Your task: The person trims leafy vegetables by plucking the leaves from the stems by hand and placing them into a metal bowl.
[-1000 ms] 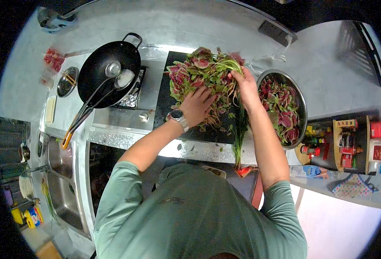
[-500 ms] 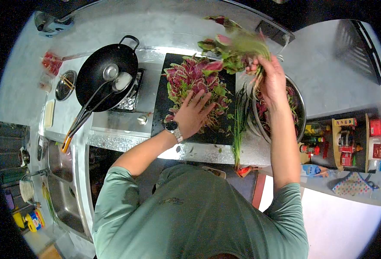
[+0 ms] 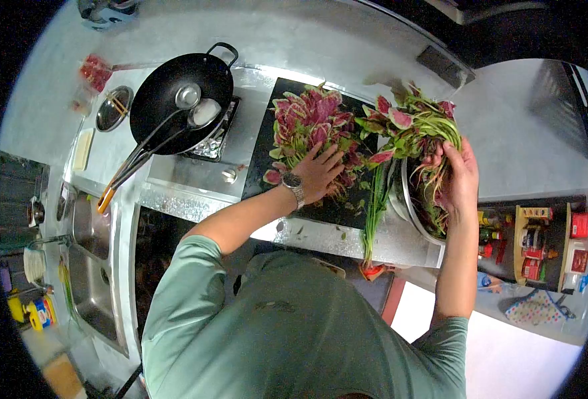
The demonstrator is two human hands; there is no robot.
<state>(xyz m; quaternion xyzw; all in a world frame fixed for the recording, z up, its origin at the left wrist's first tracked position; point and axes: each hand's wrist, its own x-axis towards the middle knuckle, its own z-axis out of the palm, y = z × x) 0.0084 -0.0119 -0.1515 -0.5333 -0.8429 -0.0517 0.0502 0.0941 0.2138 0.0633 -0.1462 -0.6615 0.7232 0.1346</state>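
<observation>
My left hand (image 3: 319,174) lies with spread fingers on a heap of red-and-green amaranth leaves (image 3: 310,116), which sits on a black board (image 3: 256,187). In my right hand (image 3: 463,174), the fingers are wrapped round the stems of an amaranth bunch (image 3: 433,113); its leaves point left and pale roots hang below the fingers. Under that hand stands a round metal bowl (image 3: 413,206) with more amaranth in it, partly hidden by the hand and bunch. Between board and bowl lie long green onions (image 3: 374,213), their ends near the counter's front edge.
Left of the board, a black wok (image 3: 157,93) sits by the stove with two ladles (image 3: 149,147) in it. Further left are a round lid (image 3: 114,108) and a steel sink (image 3: 94,292). A shelf of seasonings (image 3: 533,239) stands at the right.
My right hand has lowered and turned with the amaranth bunch, which is nearer the bowl. My left hand stays on the heap. The whole view has shifted slightly.
</observation>
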